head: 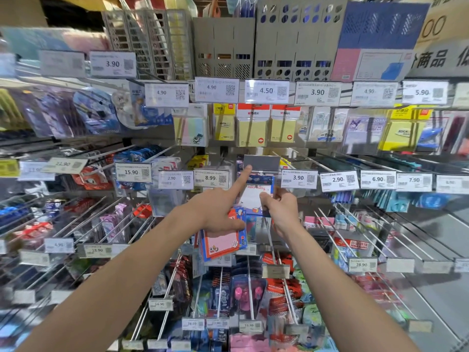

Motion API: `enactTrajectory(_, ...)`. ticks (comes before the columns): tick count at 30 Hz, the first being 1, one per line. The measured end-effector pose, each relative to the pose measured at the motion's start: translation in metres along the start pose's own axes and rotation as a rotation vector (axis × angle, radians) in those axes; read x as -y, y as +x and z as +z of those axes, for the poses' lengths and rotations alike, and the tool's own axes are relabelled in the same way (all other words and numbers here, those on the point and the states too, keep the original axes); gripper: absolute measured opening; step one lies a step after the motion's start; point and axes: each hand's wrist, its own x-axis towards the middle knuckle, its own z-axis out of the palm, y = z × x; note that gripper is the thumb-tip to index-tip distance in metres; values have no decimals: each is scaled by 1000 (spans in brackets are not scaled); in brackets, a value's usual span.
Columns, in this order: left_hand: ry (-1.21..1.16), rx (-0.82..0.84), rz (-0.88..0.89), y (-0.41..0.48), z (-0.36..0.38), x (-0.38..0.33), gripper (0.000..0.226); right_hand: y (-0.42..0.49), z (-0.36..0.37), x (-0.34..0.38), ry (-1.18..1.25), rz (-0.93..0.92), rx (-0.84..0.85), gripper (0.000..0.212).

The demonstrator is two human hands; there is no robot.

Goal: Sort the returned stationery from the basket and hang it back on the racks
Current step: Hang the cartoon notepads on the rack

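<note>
Left hand [215,212] grips notepad packs [223,241], forefinger on tag [262,163]; right hand [281,209] pinches Kitty pad [253,198].

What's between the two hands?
A Hello Kitty notepad pack, seen in the head view. The right hand pinches its edge; the left hand holds a stack of packs.

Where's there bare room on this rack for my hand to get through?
Bare pegs and grey panel right of the 28.90 tag, below the 7.90 tag. Crowded: the yellow notes row above, and the centre around the left hand and right hand.
</note>
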Motion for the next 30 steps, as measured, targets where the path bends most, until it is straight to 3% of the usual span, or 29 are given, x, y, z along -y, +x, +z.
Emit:
enactTrajectory(2, -14, -26, 13, 2, 4, 2, 128, 6, 2, -3, -5, 36, -44, 30)
enactTrajectory(5, -60, -64, 22, 5, 15, 6, 127, 8, 4, -6, 22, 80, -44, 16)
enactTrajectory(8, -93, -97, 30, 9, 22, 7, 124, 6, 0, -16, 22, 159, 32, 29)
enactTrajectory(12, -84, -133, 51, 13, 26, 5, 123, 8, -9, -22, -17, 125, 77, 17)
enactTrajectory(17, -98, -151, 48, 15, 30, 7, 122, 31, -3, -24, -236, 68, -47, 18)
enactTrajectory(20, -139, -156, 44, 17, 34, 9, 122, 48, 9, -27, -323, 160, -84, 28)
enactTrajectory(25, -244, -151, 26, 20, 39, 12, 120, 72, 14, -54, -365, 289, 24, 62)
enactTrajectory(28, -275, -172, 26, 21, 43, 14, 118, 66, 2, -74, -314, 226, 63, 67)
enactTrajectory(30, -292, -211, 21, 23, 46, 14, 116, 49, -7, -74, -254, 223, 87, 57)
